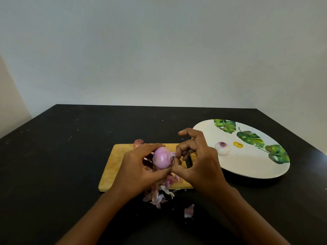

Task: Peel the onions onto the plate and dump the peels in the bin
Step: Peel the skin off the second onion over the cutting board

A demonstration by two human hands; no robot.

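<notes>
My left hand point(139, 167) grips a pale purple onion point(161, 160) above the wooden cutting board point(113, 167), fingers curled around its left side. My right hand point(196, 160) pinches a strip of skin at the onion's right end, forefinger raised. Loose purple and white peels point(159, 195) lie under my hands, spilling off the board's near edge. One peeled onion point(222, 148) sits on the white plate point(247, 167) with green leaf prints, to the right. No bin is in view.
The black table point(62, 156) carries the board in the middle and the plate at the right. A single peel scrap point(189, 210) lies on the table near me, and another point(138, 142) behind the board. A pale wall stands behind the table's far edge.
</notes>
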